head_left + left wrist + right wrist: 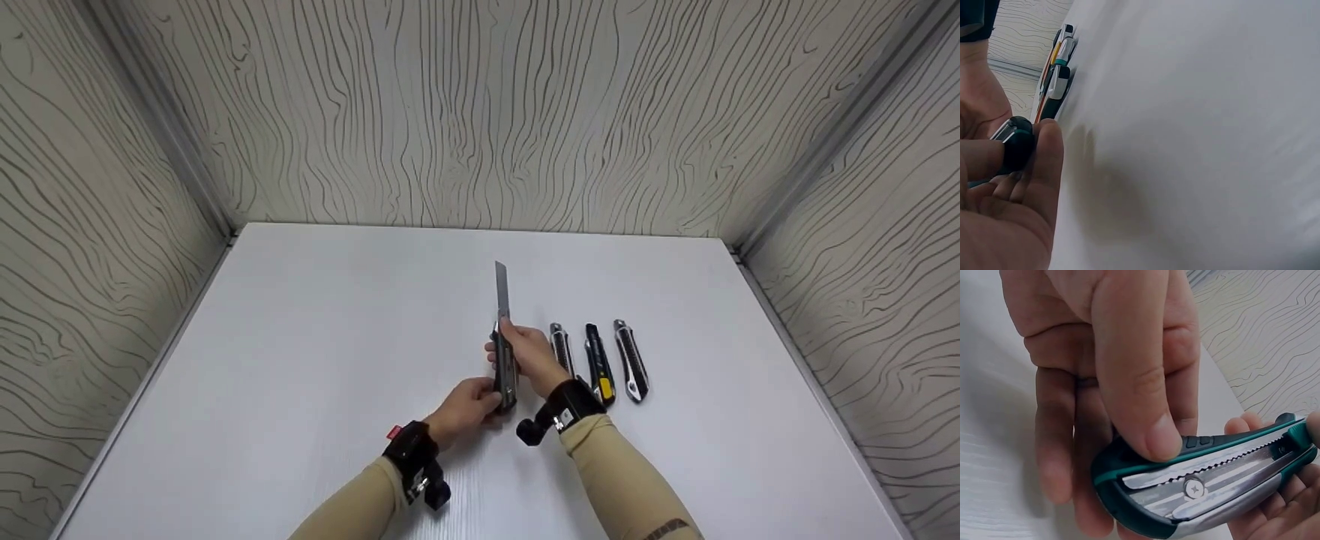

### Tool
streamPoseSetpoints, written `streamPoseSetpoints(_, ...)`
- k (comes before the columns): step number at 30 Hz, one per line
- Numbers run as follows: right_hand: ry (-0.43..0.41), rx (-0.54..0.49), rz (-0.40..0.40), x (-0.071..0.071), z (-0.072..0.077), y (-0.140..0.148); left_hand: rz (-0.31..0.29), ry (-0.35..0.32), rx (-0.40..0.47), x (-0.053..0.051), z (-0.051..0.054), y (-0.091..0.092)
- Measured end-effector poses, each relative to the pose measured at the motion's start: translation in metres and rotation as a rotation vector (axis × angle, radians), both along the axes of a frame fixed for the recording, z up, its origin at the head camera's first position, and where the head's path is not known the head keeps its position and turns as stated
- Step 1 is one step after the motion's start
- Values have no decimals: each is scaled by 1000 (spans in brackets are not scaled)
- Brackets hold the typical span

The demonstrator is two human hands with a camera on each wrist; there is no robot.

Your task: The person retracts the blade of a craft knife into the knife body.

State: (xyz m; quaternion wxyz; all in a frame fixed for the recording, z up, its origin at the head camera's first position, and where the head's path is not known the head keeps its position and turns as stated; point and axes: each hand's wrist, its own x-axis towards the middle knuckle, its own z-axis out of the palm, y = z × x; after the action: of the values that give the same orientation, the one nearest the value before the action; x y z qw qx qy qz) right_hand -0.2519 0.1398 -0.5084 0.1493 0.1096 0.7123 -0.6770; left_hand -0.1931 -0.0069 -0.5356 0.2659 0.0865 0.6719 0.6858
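A dark green-and-silver utility knife (505,379) is held between both hands over the white tabletop, its long blade (502,289) extended away from the person. The right hand (536,356) grips the front of the handle, with its thumb near the slider. At the butt end, the left hand (463,407) pinches the handle between thumb and fingers. Close up in the right wrist view, the left thumb (1137,382) presses on the handle beside a screw (1194,488). The blade is out of sight in both wrist views.
Three more utility knives lie in a row right of the hands: a silver-and-black one (560,349), a black one with a yellow end (600,367) and another silver-and-black one (632,361). Patterned panels (480,112) enclose the white table (315,315) at the back and sides.
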Motion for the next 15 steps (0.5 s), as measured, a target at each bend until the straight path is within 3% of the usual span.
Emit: streamPoseSetpoints(15, 3, 1, -12, -2, -4, 0, 17, 38, -50, 3, 1, 2)
